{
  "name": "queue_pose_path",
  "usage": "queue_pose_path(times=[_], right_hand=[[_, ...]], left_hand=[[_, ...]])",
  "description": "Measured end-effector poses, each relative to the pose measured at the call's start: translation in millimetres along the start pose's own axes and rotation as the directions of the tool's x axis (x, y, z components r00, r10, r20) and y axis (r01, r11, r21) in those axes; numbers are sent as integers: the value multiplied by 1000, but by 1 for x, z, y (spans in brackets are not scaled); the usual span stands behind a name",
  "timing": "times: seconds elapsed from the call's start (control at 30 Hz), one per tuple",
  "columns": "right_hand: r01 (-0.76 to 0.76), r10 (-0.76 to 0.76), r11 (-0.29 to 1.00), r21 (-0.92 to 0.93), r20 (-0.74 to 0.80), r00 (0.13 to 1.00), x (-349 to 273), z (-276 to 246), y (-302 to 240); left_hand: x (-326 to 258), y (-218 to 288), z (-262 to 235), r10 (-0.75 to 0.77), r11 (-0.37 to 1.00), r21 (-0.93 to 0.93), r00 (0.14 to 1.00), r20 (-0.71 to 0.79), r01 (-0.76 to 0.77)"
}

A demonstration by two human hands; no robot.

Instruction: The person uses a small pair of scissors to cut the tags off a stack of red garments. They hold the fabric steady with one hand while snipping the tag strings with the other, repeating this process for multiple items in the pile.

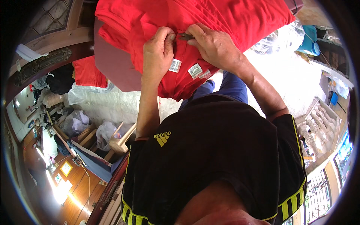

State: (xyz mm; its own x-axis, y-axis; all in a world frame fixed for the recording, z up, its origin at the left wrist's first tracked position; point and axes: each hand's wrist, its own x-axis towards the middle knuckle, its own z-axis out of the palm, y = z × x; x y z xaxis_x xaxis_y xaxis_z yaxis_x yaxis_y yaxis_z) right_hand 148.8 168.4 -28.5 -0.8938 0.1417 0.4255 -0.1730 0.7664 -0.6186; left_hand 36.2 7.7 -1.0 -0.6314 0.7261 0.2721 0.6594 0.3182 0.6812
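Cloth [232,20], red, at upper centre, looked soft, limp, best held by a fold; the left hand [158,52] pinched it in its fingertips, the right hand [216,45] gripped a small dark tool [186,36].

Plain red cloth garments [247,22] bear white rectangular labels [195,71] with dark print; the flat surface [114,63] beneath is mauve; the near black short-sleeved fabric shirt [213,153] has yellow stripes.
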Motion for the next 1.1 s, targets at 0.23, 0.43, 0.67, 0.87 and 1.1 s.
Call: queue_pose_path(times=[0.23,0.43,0.67,0.87,1.1], right_hand=[[13,-7,997,-79,75,997,10,-1,-3],[-17,23,999,-45,131,991,10,-7,-10],[-176,135,960,218,193,972,3,-23,3],[-156,130,912,378,92,987,13,-19,-6],[-121,53,911,394,179,982,21,-5,10]], left_hand=[[-3,6,-1,-13,1000,-3,1000,15,13],[-4,3,0,28,999,-14,999,-17,-29],[-17,-6,-4,-209,911,-380,974,-93,159],[-14,-8,-13,-306,806,-559,946,-108,197],[-40,-8,-49,-387,702,-677,916,-104,220]])
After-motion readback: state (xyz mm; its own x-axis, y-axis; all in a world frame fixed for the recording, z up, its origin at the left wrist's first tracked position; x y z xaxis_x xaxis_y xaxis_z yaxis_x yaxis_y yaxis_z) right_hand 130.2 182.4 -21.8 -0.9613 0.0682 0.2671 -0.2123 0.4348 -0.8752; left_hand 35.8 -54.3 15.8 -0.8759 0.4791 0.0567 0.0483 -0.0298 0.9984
